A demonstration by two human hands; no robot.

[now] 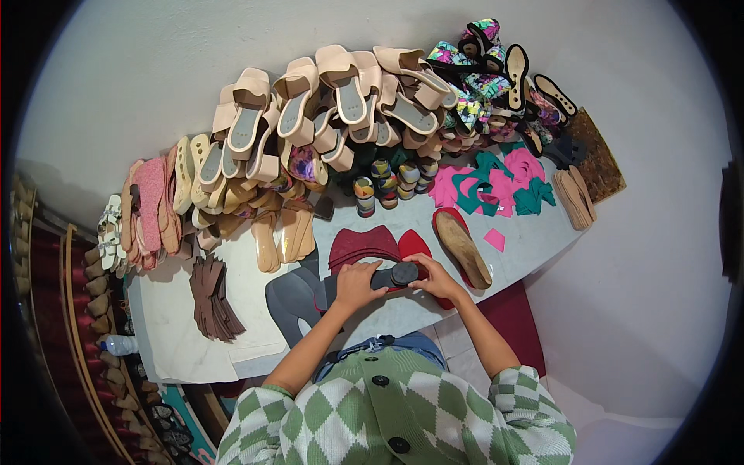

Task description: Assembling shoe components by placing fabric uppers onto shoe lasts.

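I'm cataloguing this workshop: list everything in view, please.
Round-heeled sole: one, dark grey, between both hands
Round-toed shoes: two, red, by right hand
Curved stacked pieces: several, burgundy, beyond left hand
Flat soles: two or more, grey, left
Long strips: stack, brown, table's left
Cloth scraps: many, pink and green, right
Block-heeled sandals: many, beige, far side
Patterned shoes: many, multicoloured, far right
Flat insoles: stack, tan, right edge
Flat board: one, brown, far right
Plastic bottle: one, clear, left
Table: one, pale, centre
Cardigan: one, green-white, lower edge
Left hand, right hand: two, bare, holding sole
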